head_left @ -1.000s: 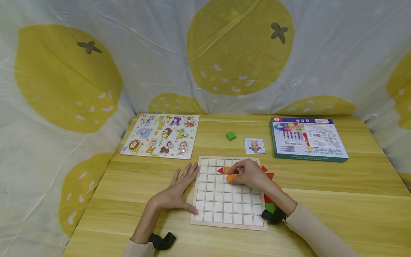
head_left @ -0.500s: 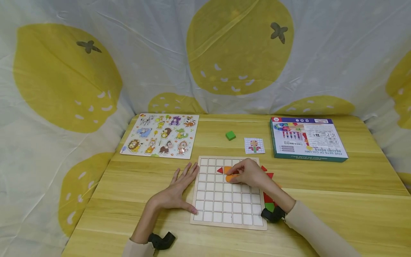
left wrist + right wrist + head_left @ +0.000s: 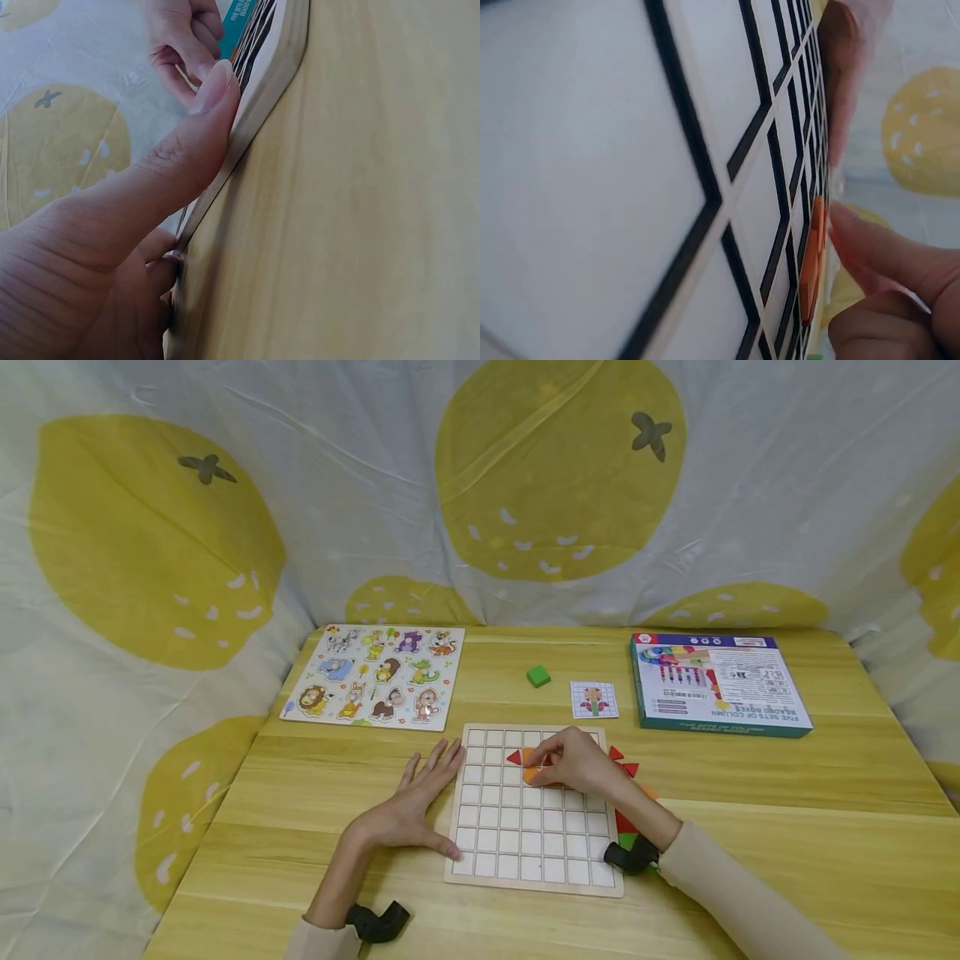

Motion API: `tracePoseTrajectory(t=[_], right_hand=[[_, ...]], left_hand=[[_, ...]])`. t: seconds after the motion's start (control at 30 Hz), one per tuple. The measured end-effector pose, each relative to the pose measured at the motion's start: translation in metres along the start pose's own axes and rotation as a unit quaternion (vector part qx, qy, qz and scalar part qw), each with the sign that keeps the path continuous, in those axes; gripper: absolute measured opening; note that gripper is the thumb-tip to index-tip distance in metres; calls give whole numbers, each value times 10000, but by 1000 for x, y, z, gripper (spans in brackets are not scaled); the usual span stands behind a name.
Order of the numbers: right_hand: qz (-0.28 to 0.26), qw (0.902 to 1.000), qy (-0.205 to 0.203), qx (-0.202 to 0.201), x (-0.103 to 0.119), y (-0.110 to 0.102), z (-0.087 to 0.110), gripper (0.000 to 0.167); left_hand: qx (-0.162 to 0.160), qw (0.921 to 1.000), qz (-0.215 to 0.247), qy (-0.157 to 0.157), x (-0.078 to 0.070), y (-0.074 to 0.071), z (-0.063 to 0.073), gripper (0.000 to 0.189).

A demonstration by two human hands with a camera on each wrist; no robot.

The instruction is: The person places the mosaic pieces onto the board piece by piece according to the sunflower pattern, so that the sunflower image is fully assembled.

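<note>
My left hand [image 3: 408, 814] lies at the left edge of a wooden grid board [image 3: 498, 867], fingers spread and thumb near the lower left corner. In the left wrist view its thumb [image 3: 172, 161] rests along the board's edge. Over the upper middle of the board, my right hand [image 3: 581, 764] has its thumb and forefinger around a small orange piece [image 3: 530, 774] with a rounded edge. Just above it sits another orange piece [image 3: 528, 752], partly covered by the fingers, and a red triangle [image 3: 514, 758] is to its left. The right wrist view has orange [image 3: 811, 259] low on the grid beside the thumb.
Red triangles [image 3: 631, 770] and other coloured pieces lie right of the board, partly under the right forearm. Behind the board are a green block [image 3: 538, 676] and a pattern card [image 3: 594, 700]. An animal puzzle [image 3: 375, 677] stands back left, a bead box [image 3: 720, 685] back right.
My right hand has shifted slightly left, its fingertips bringing the rounded orange piece a little left, under the other orange piece. My left hand has kept its place.
</note>
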State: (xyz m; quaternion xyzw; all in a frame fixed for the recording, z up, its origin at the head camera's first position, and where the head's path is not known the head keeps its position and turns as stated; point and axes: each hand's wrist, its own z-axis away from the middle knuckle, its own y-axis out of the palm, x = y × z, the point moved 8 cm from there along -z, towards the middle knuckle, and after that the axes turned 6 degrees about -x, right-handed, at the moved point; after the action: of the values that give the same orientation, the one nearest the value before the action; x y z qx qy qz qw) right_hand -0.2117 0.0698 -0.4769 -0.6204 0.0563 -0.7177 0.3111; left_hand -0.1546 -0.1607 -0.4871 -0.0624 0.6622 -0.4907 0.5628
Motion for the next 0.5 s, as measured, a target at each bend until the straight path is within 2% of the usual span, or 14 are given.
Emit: tracePoseTrajectory(t=[0.1, 0.23, 0.37, 0.5], right_hand=[[-111, 9999, 6, -46, -2, -12, 6, 16], [-26, 9998, -18, -194, -11, -43, 19, 19], [259, 9995, 4, -201, -30, -73, 36, 22], [196, 9997, 170, 33, -57, -93, 52, 24]], left_hand=[[16, 10000, 9, -10, 0, 1, 0, 143], [17, 10000, 27, -38, 1, 1, -1, 143], [42, 10000, 17, -65, 2, 1, 0, 143], [32, 10000, 29, -74, 2, 1, 0, 142]])
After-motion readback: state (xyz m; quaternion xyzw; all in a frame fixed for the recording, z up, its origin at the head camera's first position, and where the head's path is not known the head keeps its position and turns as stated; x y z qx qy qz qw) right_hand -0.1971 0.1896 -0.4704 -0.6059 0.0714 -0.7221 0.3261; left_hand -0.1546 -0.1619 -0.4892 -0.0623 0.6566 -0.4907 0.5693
